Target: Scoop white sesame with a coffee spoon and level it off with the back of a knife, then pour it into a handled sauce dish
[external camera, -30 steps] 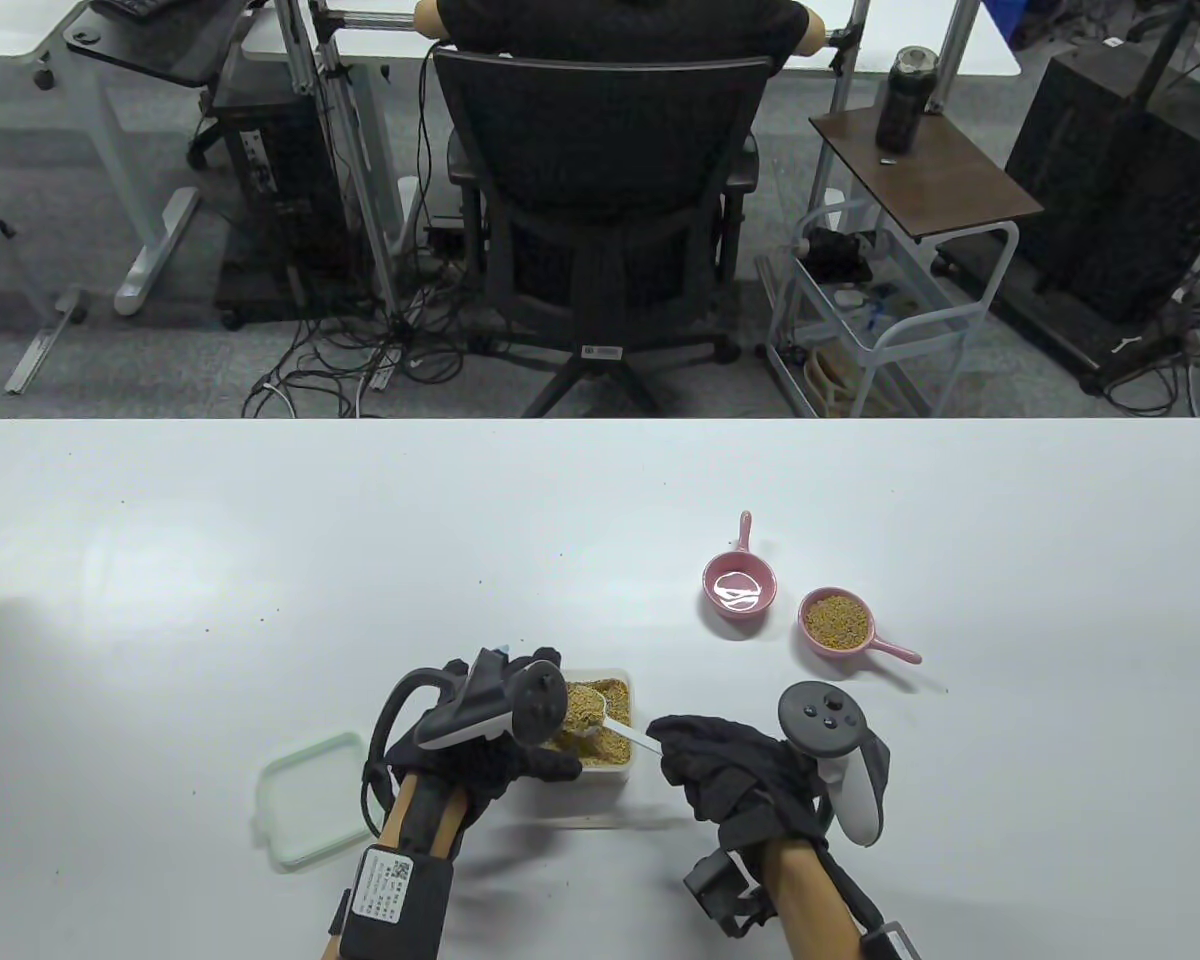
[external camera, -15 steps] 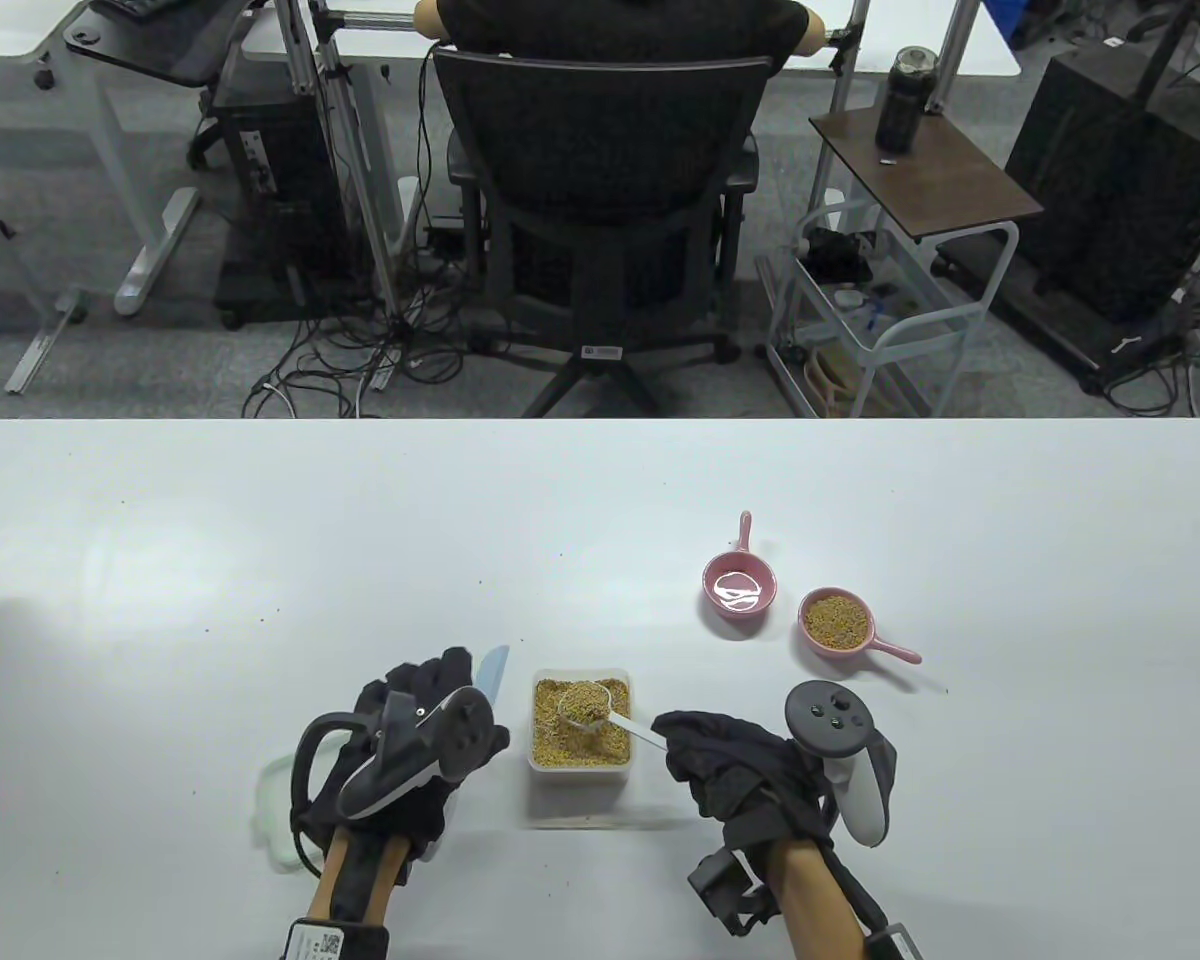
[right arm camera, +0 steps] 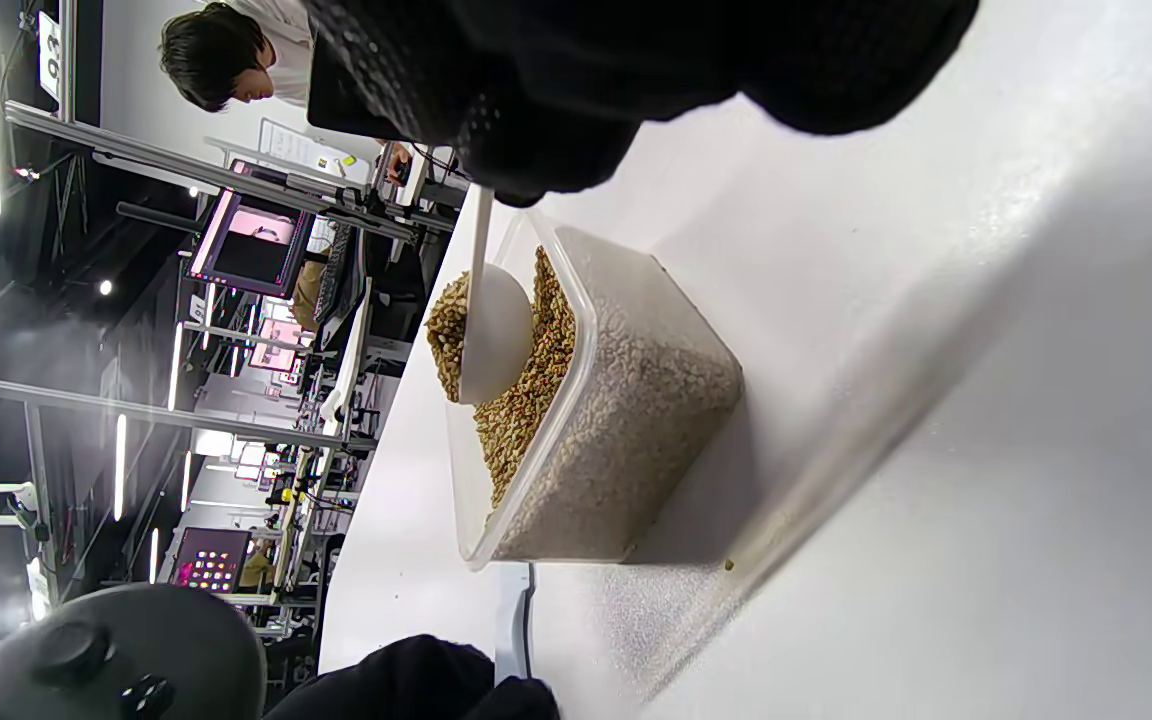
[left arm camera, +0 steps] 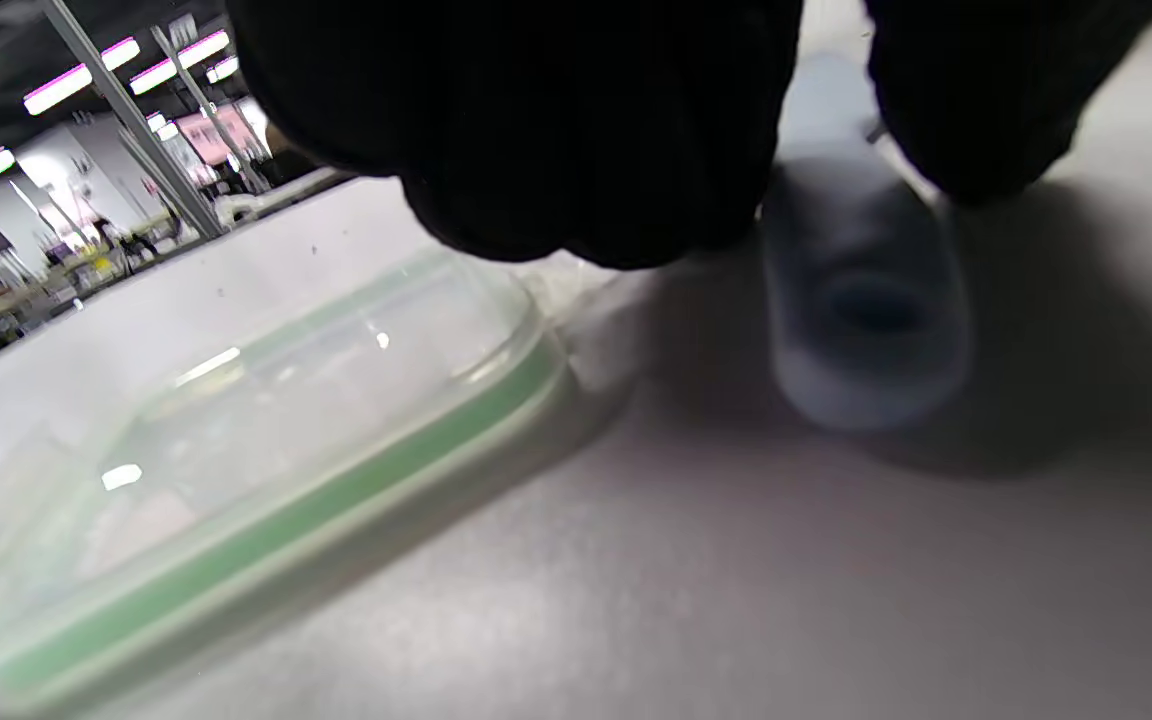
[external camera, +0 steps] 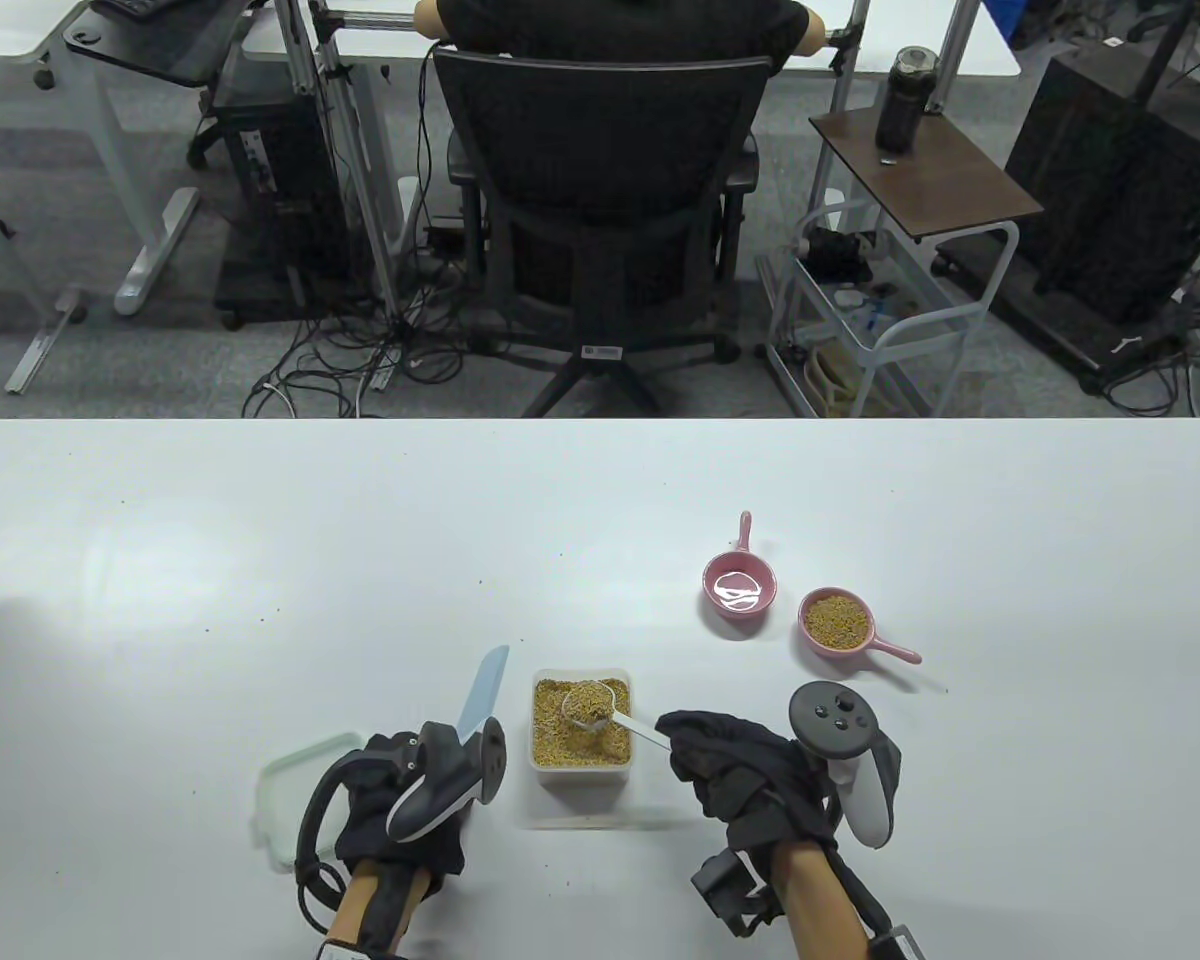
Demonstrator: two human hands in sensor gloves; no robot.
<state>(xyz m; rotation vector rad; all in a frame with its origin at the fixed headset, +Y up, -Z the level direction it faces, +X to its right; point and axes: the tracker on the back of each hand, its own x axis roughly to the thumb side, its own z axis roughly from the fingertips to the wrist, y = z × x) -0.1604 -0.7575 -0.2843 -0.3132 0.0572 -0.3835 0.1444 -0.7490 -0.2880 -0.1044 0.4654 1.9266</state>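
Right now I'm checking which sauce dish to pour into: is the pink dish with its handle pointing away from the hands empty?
Yes, in the table view that pink dish shows only a glossy bare bottom, while its neighbour dish holds sesame.

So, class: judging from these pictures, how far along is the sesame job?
Done: the lid is off the box, and one pink dish already holds sesame. In hand: the right hand holds a filled spoon over the box; the left hand grips the knife beside it. Left: pouring into the empty dish; whether levelling is finished is unclear.
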